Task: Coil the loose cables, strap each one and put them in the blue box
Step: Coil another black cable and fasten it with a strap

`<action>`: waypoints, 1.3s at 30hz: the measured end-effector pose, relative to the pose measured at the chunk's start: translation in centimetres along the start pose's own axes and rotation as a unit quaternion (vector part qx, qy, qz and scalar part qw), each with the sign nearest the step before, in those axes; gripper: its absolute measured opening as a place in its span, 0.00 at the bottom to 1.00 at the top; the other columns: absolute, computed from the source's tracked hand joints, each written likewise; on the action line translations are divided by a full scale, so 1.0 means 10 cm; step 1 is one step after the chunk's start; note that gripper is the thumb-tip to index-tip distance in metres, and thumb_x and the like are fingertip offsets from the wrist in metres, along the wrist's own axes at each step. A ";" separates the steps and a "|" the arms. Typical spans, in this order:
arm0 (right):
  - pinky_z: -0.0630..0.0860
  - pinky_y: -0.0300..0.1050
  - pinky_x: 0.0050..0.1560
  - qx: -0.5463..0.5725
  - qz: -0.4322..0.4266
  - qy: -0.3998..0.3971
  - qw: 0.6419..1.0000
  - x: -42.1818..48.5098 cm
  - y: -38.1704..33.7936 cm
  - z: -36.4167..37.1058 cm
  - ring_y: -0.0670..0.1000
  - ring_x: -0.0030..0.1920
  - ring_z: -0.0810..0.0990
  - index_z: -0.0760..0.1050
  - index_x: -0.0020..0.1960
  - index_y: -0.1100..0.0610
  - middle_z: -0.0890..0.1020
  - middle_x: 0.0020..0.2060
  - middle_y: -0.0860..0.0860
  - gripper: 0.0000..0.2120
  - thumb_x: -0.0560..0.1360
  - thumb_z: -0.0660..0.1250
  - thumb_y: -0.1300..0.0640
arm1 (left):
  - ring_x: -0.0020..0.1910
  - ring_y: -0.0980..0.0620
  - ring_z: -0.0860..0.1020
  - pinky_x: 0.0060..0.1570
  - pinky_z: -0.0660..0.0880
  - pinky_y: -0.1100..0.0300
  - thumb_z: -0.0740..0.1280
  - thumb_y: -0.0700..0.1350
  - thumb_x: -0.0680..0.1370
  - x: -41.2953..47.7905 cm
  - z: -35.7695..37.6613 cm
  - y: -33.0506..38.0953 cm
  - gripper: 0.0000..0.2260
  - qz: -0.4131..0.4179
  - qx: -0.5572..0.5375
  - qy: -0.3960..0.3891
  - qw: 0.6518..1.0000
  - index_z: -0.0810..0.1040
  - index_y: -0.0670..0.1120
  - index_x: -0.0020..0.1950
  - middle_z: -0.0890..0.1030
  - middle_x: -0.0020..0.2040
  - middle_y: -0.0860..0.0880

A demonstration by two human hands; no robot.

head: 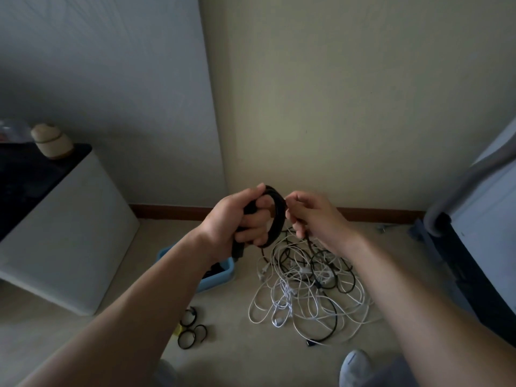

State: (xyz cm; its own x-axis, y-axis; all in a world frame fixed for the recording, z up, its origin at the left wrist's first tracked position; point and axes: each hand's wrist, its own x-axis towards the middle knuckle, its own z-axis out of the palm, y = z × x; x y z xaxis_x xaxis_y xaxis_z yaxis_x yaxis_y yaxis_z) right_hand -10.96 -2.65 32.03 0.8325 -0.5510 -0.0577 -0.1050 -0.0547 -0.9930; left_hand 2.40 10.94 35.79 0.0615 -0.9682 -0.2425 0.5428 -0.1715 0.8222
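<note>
My left hand (237, 219) grips a coil of black cable (277, 210) held up in front of the wall, fingers curled through the loops. My right hand (312, 216) pinches the free run of the same black cable just right of the coil; that strand drops down to the floor. Below lies a tangled pile of white and black cables (307, 286). The blue box (220, 273) sits on the floor under my left forearm, mostly hidden, with something dark inside. Several black straps (192, 328) lie looped on the floor near the front left.
A white cabinet (69, 236) with a black top stands at the left, bearing a small beige jar (51, 141). Dark furniture with a grey hose (469, 174) fills the right side. My grey slipper (356, 364) shows at the bottom. A brown skirting board (167, 212) runs along the wall.
</note>
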 end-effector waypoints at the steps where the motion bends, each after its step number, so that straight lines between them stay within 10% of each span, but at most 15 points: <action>1: 0.67 0.44 0.31 0.004 0.014 -0.006 1.000 0.00 0.01 0.03 0.47 0.26 0.69 0.75 0.45 0.57 0.75 0.30 0.48 0.11 0.84 0.59 0.57 | 0.17 0.56 0.59 0.24 0.65 0.61 0.56 0.54 0.80 0.00 0.00 0.00 0.15 0.012 -0.017 0.006 1.000 0.67 0.49 0.37 0.60 0.22 0.55; 12: 0.74 0.46 0.38 -0.087 0.044 -0.106 0.990 -0.05 0.10 0.29 0.48 0.30 0.73 0.78 0.59 0.48 0.76 0.29 0.46 0.10 0.81 0.65 0.59 | 0.37 0.51 0.84 0.38 0.79 0.59 0.55 0.51 0.86 0.03 0.00 0.10 0.14 0.160 -0.191 0.201 0.947 0.70 0.47 0.44 0.84 0.39 0.48; 20: 0.67 0.40 0.28 -0.065 0.007 -0.116 0.991 -0.16 -0.04 0.45 0.49 0.26 0.70 0.83 0.55 0.56 0.77 0.27 0.50 0.07 0.80 0.67 0.57 | 0.50 0.44 0.86 0.47 0.81 0.56 0.52 0.50 0.87 0.06 -0.19 0.17 0.13 0.225 -0.087 0.280 0.929 0.67 0.46 0.47 0.85 0.52 0.39; 27: 0.69 0.35 0.34 -0.102 -0.073 -0.041 0.991 -0.17 -0.18 0.39 0.40 0.29 0.75 0.84 0.43 0.56 0.79 0.26 0.43 0.02 0.74 0.74 0.61 | 0.35 0.43 0.84 0.42 0.81 0.51 0.51 0.51 0.87 0.12 -0.15 0.01 0.27 0.198 0.184 0.286 0.919 0.81 0.43 0.36 0.85 0.37 0.41; 30: 0.71 0.37 0.38 -0.093 -0.100 -0.020 0.990 -0.15 -0.25 0.33 0.42 0.33 0.78 0.84 0.42 0.53 0.83 0.31 0.46 0.02 0.70 0.72 0.57 | 0.28 0.52 0.80 0.33 0.75 0.59 0.53 0.50 0.86 0.18 -0.20 -0.07 0.19 0.183 0.264 0.282 0.904 0.73 0.42 0.44 0.82 0.29 0.49; 39: 0.73 0.35 0.35 -0.153 -0.156 0.139 0.966 -0.10 -0.32 0.11 0.43 0.32 0.77 0.81 0.38 0.53 0.82 0.30 0.45 0.09 0.67 0.81 0.57 | 0.18 0.49 0.64 0.20 0.61 0.63 0.32 0.67 0.78 0.17 -0.01 -0.14 0.41 0.019 0.280 0.074 0.957 0.71 0.37 0.39 0.69 0.24 0.42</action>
State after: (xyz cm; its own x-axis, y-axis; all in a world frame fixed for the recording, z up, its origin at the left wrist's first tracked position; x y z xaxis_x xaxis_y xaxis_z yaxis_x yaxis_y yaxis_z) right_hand -10.91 -1.02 35.16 0.6762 -0.6673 0.3122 -0.0628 -0.4744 -0.8781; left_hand 1.85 9.52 34.22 0.2131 -0.9463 -0.2430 0.0064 -0.2473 0.9689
